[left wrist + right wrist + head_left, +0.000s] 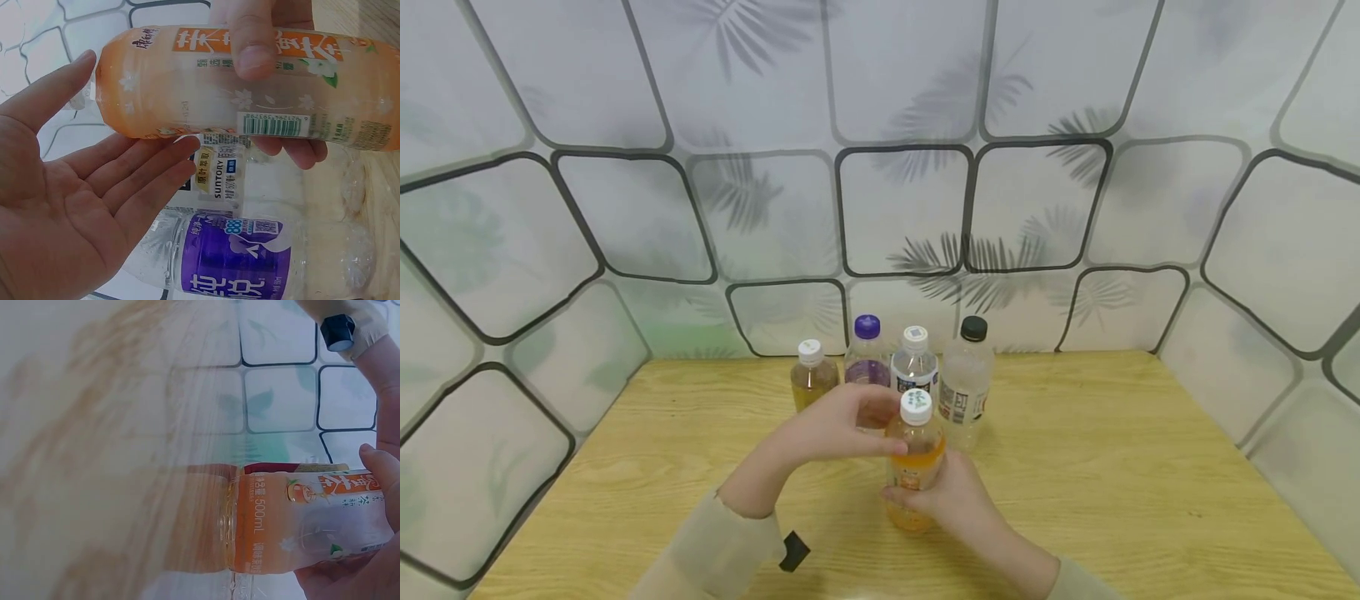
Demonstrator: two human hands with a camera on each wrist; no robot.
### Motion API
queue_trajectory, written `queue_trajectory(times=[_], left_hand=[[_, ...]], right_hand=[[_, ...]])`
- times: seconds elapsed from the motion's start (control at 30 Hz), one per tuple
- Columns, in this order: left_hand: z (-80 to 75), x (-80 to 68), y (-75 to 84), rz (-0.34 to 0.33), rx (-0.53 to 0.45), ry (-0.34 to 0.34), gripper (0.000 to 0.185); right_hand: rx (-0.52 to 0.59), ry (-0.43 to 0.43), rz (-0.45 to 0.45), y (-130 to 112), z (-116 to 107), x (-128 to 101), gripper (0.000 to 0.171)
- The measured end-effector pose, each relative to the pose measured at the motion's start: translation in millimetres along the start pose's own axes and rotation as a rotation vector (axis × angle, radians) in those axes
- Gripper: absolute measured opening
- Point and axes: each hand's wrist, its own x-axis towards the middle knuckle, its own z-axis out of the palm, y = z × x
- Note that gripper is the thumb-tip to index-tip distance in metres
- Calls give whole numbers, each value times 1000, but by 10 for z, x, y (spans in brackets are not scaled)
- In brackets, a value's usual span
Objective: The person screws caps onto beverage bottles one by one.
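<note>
- While the right hand (951, 498) grips the orange tea bottle (913, 462) upright on the wooden table (1112, 467), the left hand (838, 429) is flat-fingered, touching its upper side.
- Four bottles (891, 367) stand just behind it.

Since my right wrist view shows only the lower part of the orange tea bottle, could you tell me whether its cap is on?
Observer: Yes, a white cap sits on the orange tea bottle, which the right hand grips.
Operator: What is the left hand doing, please?
Observer: The left hand is open, fingers straight beside the label.
Operator: Is anything behind them?
Observer: A purple-capped bottle stands in a row with three others.
</note>
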Motion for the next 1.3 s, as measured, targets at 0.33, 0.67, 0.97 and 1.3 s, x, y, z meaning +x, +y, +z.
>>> queue_trajectory(times=[0.33,0.67,0.97,1.3], left_hand=[[52,-68,-153,-35,8,-33,59],[181,-142,-358,-66,101,8,57],[287,-160,-380,-70,131,32,54],[451,-128,-413,-61,114,40,53]], right_hand=[[-19,-10,-3,11,-28,0,59],[-26,-51,-9,11,-48,-25,63],[-132,-87,14,-31,-108,-32,65],[-254,-133,-31,-20,-180,10,71]])
